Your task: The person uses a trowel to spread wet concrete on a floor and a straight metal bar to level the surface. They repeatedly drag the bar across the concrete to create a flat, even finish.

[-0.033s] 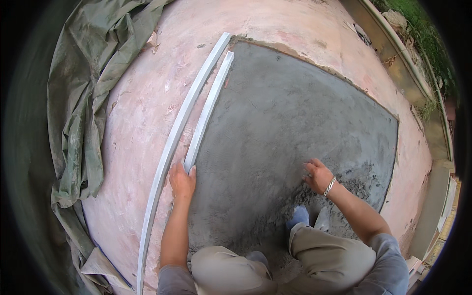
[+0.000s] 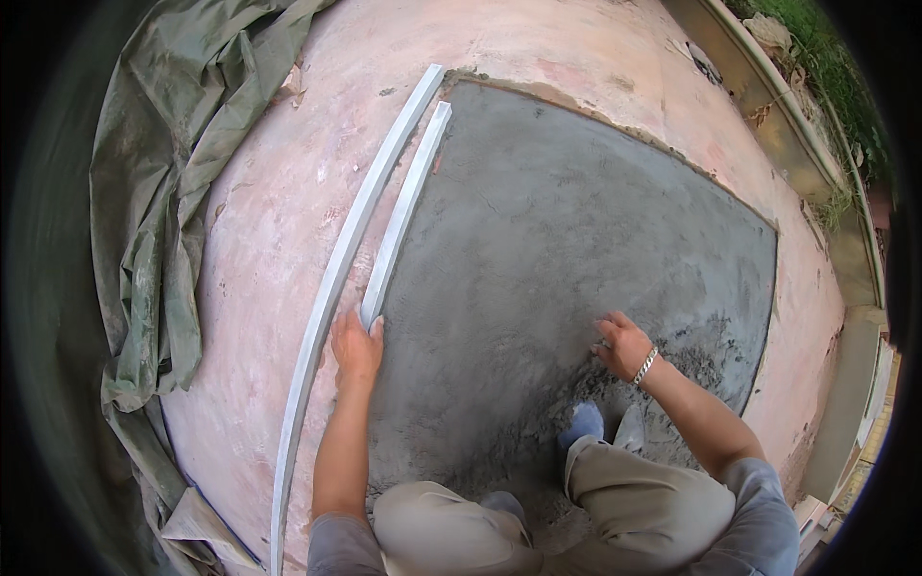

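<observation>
My left hand point(image 2: 356, 353) grips the near end of the shorter pale metal straightedge bar point(image 2: 408, 197), with fingers and thumb on either side of it. This bar lies along the left edge of a grey patch of wet cement point(image 2: 538, 221). A longer pale bar point(image 2: 338, 259) runs beside it on the left, close to my left fingers. My right hand point(image 2: 622, 346), with a chain bracelet at the wrist, is over the cement near my feet. Its fingers are loosely bent and apart, and nothing shows in them.
Rough, lumpy cement point(image 2: 691, 360) lies around my feet at the lower right. A crumpled green tarp point(image 2: 158, 221) covers the far left of the pinkish floor point(image 2: 264, 230). A low ledge point(image 2: 768, 91) and grass point(image 2: 826, 58) border the upper right.
</observation>
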Action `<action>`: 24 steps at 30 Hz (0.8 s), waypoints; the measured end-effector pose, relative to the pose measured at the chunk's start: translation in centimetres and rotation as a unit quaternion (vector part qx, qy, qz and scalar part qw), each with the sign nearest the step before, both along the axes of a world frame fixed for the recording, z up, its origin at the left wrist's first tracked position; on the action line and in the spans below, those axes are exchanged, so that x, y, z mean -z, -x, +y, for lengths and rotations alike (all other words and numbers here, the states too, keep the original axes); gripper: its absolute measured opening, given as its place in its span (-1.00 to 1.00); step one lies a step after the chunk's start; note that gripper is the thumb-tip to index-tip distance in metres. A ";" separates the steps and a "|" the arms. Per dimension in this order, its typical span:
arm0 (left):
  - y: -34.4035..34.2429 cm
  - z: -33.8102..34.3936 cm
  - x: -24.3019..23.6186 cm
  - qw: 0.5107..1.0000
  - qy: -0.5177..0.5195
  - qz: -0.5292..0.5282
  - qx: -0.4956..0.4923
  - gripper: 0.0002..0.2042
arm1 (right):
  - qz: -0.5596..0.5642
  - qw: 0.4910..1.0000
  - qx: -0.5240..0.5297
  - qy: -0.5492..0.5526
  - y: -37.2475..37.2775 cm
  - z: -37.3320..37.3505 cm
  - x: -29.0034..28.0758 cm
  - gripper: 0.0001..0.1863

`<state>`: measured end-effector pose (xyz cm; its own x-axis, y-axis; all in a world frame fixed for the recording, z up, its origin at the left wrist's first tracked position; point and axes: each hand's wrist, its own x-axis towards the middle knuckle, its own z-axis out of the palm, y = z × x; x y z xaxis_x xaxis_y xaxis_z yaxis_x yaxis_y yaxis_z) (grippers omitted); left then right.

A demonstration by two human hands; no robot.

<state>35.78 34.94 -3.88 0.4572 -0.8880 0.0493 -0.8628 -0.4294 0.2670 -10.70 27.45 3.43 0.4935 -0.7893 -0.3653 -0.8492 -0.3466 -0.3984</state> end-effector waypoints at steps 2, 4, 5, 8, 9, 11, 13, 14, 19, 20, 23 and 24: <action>0.2 -4.1 0.9 1.000 -0.017 0.020 -0.007 -0.60 | -0.009 1.000 0.015 0.000 1.4 0.1 0.4 -0.55; 0.7 -6.1 1.2 1.000 -0.001 0.021 -0.008 -0.62 | -0.012 0.999 0.037 0.003 2.9 0.6 0.4 -0.56; 1.0 -7.0 1.3 1.000 0.019 0.018 -0.007 -0.63 | -0.009 0.999 0.053 0.004 3.6 1.1 0.3 -0.57; 1.5 -10.0 1.3 1.000 0.028 0.006 0.006 -0.64 | -0.008 0.995 0.099 -0.020 5.7 2.2 -0.2 -0.58; 1.6 -11.3 1.3 1.000 0.016 0.000 0.009 -0.64 | 0.006 0.993 0.114 -0.038 6.3 2.5 -0.4 -0.58; 2.0 -13.8 1.4 1.000 0.010 -0.004 0.011 -0.64 | -0.014 0.992 0.126 -0.023 7.5 3.3 -0.8 -0.57; 2.6 -15.3 1.5 1.000 0.000 -0.003 0.003 -0.63 | -0.014 0.989 0.147 -0.017 8.8 4.1 -1.3 -0.57; 2.9 -15.8 1.4 1.000 -0.005 -0.002 -0.006 -0.63 | -0.013 0.987 0.160 -0.017 9.5 4.7 -1.5 -0.56; 3.5 -15.9 1.3 1.000 0.014 -0.007 0.004 -0.63 | 0.028 0.979 0.201 -0.022 12.4 7.3 -1.7 -0.55; 3.6 -15.9 1.3 1.000 0.013 -0.006 0.004 -0.63 | 0.019 0.978 0.205 -0.015 12.9 7.7 -1.7 -0.55; 4.3 -15.9 1.6 0.999 0.014 0.006 0.032 -0.63 | 0.021 0.976 0.219 -0.008 13.9 8.8 -1.6 -0.56; 4.5 -15.9 1.8 0.999 0.010 0.005 0.043 -0.63 | 0.018 0.975 0.222 -0.010 14.2 9.0 -1.6 -0.56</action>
<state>31.26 19.03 -5.64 0.3792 -0.9231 0.0637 -0.8938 -0.3476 0.2834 -24.88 36.44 4.98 0.0917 -0.9147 -0.3937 -0.9274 0.0656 -0.3683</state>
